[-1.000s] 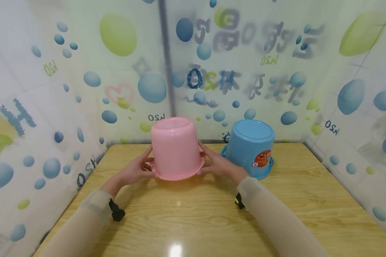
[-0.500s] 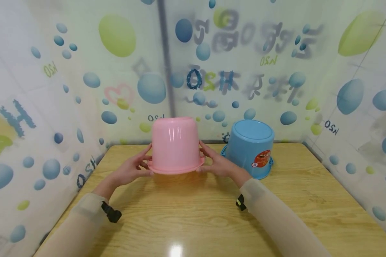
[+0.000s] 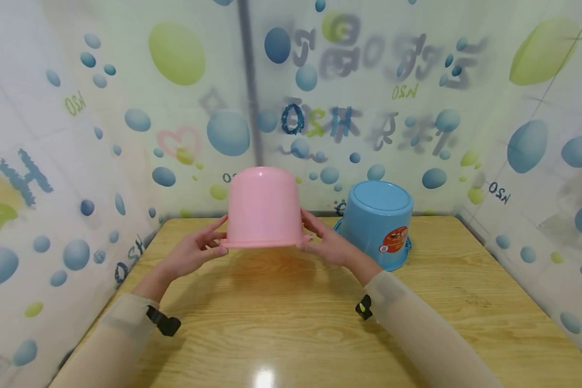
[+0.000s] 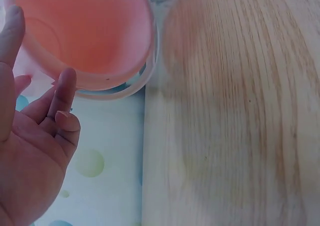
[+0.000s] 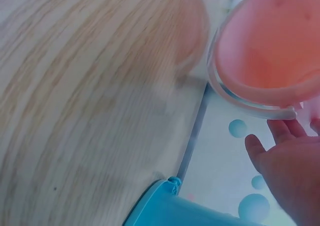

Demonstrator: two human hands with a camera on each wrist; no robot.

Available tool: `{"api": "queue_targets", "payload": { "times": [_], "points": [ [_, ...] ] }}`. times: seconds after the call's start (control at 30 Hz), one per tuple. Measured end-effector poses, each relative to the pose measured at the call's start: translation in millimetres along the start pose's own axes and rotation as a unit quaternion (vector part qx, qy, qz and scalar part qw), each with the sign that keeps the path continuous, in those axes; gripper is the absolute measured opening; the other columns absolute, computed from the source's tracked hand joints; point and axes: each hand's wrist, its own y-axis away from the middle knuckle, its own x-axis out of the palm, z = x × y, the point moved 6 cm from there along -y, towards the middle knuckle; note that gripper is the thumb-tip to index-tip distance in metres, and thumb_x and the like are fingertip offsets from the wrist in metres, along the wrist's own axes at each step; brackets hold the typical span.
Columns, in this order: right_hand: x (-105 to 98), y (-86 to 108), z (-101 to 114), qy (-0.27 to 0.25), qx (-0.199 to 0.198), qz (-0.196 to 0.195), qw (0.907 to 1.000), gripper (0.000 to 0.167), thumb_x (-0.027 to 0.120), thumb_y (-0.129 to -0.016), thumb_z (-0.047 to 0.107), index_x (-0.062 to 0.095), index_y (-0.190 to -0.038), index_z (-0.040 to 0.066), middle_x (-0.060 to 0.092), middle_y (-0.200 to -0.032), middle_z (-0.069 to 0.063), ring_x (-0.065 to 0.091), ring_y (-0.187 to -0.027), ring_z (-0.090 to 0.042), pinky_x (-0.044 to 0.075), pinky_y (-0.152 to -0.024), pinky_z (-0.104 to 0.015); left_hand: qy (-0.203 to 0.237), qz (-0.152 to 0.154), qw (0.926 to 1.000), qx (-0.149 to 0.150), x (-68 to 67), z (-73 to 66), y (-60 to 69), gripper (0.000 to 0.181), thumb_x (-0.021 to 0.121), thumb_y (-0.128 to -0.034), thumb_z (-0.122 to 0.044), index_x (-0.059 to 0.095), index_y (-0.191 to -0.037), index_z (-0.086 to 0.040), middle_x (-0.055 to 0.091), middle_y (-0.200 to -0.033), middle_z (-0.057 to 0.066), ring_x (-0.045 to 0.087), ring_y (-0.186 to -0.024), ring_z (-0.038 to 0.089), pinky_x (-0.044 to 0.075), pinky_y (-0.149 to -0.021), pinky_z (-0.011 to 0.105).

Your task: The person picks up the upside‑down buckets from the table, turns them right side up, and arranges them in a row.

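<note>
this is a small screened-off nook around a wood-grain table [image 3: 252,318]; whether it stands in a home or a workplace cannot be told. a back sheet [image 3: 213,188] printed with bubbles and mirrored "h2o" rises behind the far edge, and a left sheet [image 3: 48,215] and a right sheet [image 3: 543,215] in similar print flank the side edges. the pink bucket [image 3: 264,207] and blue bucket [image 3: 371,229] are household ware.

Can read the number 8 on the red label [image 3: 394,239] of the blue bucket [image 3: 368,223], and the mirrored H2O [image 3: 316,122], in blue and green, on the back wall [image 3: 213,48], repeated smaller on the left wall [image 3: 29,108] and the right wall [image 3: 490,134], but not the blurred grey characters [image 3: 353,60]
</note>
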Motion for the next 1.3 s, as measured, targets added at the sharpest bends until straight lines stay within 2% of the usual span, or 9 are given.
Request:
{"api": "queue_targets", "payload": {
  "times": [0.13,0.33,0.47,0.57,0.7,0.8,0.9,1.07,1.3],
  "points": [
    [0.3,0.3,3.4,-0.026,0.000,-0.006,0.9996,0.095,0.069,-0.108,0.048,0.009,-0.179,0.028,0.025,-0.183,-0.010,0.031,-0.168,-0.037,0.030,-0.133,-0.066,0.005,-0.010,0.9999,-0.001,-1.8,-5.2,1.1,0.075,0.072,-0.1087,-0.031,0.035,-0.174,-0.031,0.072,-0.147,0.016,0.071,-0.100,0.021,0.054,-0.078,0.028],
    [1.0,1.6,8.0,-0.057,-0.016,-0.010,0.9982,0.096,0.064,-0.108,0.055,0.007,-0.179,0.022,0.026,-0.181,-0.016,0.036,-0.164,-0.042,0.040,-0.129,-0.062,0.027,-0.019,0.9994,0.009,-2.8,-11.6,1.1,0.065,0.066,-0.1122,-0.032,0.040,-0.172,-0.029,0.072,-0.147,0.015,0.072,-0.104,0.024,0.059,-0.086,0.030],
    [-1.1,2.6,8.7,-0.048,-0.009,-0.018,0.9986,0.095,0.067,-0.109,0.051,0.008,-0.179,0.026,0.018,-0.182,-0.014,0.041,-0.160,-0.042,0.048,-0.122,-0.061,0.024,-0.027,0.9993,0.010,-4.5,-14.9,1.8,0.063,0.066,-0.1121,-0.032,0.043,-0.170,-0.029,0.078,-0.126,0.015,0.067,-0.093,0.023,0.054,-0.076,0.028],
    [-3.2,3.3,9.6,-0.040,0.003,-0.024,0.9989,0.094,0.070,-0.109,0.043,0.009,-0.179,0.030,0.011,-0.183,-0.013,0.044,-0.156,-0.042,0.052,-0.116,-0.060,0.017,-0.034,0.9992,0.009,-5.3,-16.5,2.3,0.065,0.071,-0.1096,-0.032,0.046,-0.169,-0.029,0.078,-0.112,0.010,0.064,-0.087,0.020,0.049,-0.067,0.030],
    [-4.2,4.0,9.8,-0.042,0.015,-0.030,0.9985,0.099,0.076,-0.104,0.044,0.010,-0.178,0.035,0.009,-0.182,-0.012,0.048,-0.151,-0.042,0.056,-0.111,-0.055,0.011,-0.032,0.9993,0.017,-4.9,-19.2,1.9,0.073,0.078,-0.1048,-0.029,0.045,-0.170,-0.027,0.079,-0.108,0.002,0.066,-0.090,0.018,0.051,-0.065,0.029],
    [-3.6,4.5,10.0,-0.060,0.015,-0.027,0.9977,0.104,0.081,-0.100,0.045,0.012,-0.178,0.037,0.011,-0.182,-0.012,0.053,-0.147,-0.044,0.060,-0.106,-0.052,0.012,-0.027,0.9991,0.029,-4.9,-22.2,1.1,0.084,0.082,-0.1017,-0.025,0.038,-0.173,-0.029,0.079,-0.103,0.003,0.067,-0.089,0.016,0.053,-0.066,0.027],
    [-2.7,5.1,9.6,-0.082,0.010,-0.018,0.9964,0.110,0.084,-0.098,0.044,0.009,-0.178,0.039,0.014,-0.181,-0.011,0.057,-0.143,-0.046,0.063,-0.102,-0.049,0.015,-0.026,0.9988,0.039,-5.4,-25.5,0.6,0.097,0.084,-0.0996,-0.021,0.026,-0.176,-0.034,0.080,-0.107,0.006,0.068,-0.088,0.014,0.052,-0.068,0.026],
    [-3.5,7.3,7.9,-0.099,0.024,-0.009,0.9947,0.126,0.090,-0.093,0.044,-0.006,-0.175,0.045,0.018,-0.183,-0.008,0.062,-0.141,-0.041,0.065,-0.100,-0.046,0.019,-0.025,0.9979,0.056,-6.9,-30.9,0.3,0.112,0.085,-0.0983,-0.015,0.009,-0.177,-0.039,0.079,-0.125,0.012,0.068,-0.091,0.013,0.049,-0.068,0.026],
    [-3.2,8.7,10.3,-0.098,0.010,0.009,0.9951,0.141,0.096,-0.088,0.029,-0.014,-0.175,0.041,0.011,-0.185,-0.009,0.058,-0.147,-0.041,0.061,-0.108,-0.050,0.004,-0.032,0.9964,0.078,-8.6,-36.8,0.5,0.121,0.092,-0.0904,-0.012,0.012,-0.178,-0.035,0.069,-0.139,0.014,0.062,-0.097,0.016,0.045,-0.067,0.024]
  ]
}}
